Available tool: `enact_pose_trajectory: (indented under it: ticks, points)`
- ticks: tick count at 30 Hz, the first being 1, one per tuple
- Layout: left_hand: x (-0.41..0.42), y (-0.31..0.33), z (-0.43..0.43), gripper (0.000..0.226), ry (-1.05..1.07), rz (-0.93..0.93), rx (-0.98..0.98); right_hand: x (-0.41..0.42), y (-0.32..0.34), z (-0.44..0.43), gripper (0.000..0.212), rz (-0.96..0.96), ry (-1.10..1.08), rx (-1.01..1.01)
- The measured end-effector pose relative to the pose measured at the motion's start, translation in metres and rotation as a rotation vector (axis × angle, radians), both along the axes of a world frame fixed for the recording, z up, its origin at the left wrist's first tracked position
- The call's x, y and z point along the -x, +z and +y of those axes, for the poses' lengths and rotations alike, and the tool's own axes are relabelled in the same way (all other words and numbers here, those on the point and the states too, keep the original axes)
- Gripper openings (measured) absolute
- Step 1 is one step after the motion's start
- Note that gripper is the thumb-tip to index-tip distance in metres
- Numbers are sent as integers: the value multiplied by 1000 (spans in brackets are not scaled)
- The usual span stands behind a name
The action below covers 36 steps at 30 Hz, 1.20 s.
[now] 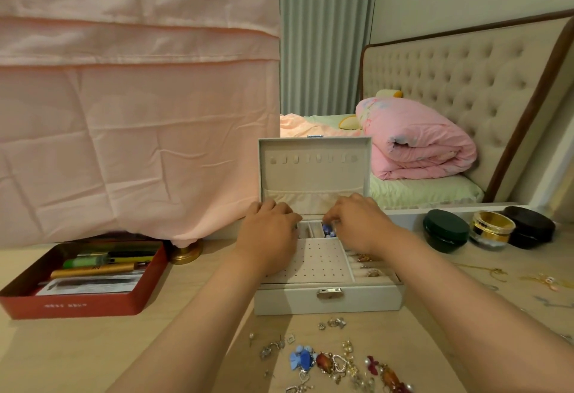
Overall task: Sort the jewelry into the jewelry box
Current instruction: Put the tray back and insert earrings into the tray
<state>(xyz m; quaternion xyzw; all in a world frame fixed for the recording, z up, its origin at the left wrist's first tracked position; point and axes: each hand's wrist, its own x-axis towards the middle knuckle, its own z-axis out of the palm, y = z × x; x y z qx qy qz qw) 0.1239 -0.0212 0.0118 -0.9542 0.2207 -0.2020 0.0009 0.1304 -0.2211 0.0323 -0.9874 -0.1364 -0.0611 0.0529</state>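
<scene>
A bedroom at home: beyond the right hand [357,218] stands a bed [435,190] with a tufted headboard [450,75] and a rolled pink quilt [416,141], and a pleated curtain [323,35] hangs further back. Right of that hand, cosmetic jars [445,231] sit on the table [77,355].

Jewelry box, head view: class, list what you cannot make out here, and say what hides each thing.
All head view.
Back compartments of the jewelry box: covered by the left hand and right hand; whether either grips anything is hidden.
Blue piece: half under the right hand's fingers.
Loose jewelry in front: cut off by the bottom edge.
Chains at right: blurred.
Red tin lettering: too small.
</scene>
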Motion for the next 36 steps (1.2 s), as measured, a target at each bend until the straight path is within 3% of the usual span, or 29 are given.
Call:
enact_pose_trajectory:
  ticks: [10,13,19,27,31,36]
  points:
    - [5,-4,-21,50,-73,371,4,17,-3,-8,41,-46,66,134]
    - [9,-4,-16,49,-92,349,76,23,1,-11,43,-44,52,117]
    - [57,8,-3,29,-160,125,299,67,27,-6,34,-57,64,-145]
    - [137,-2,21,10,-93,320,337,156,15,40,19,255,191,-158]
    - [153,-26,31,15,-40,395,333,166,-11,55,22,231,159,15]
    - [162,-44,36,23,-45,359,360,165,-24,59,13,203,121,-24]
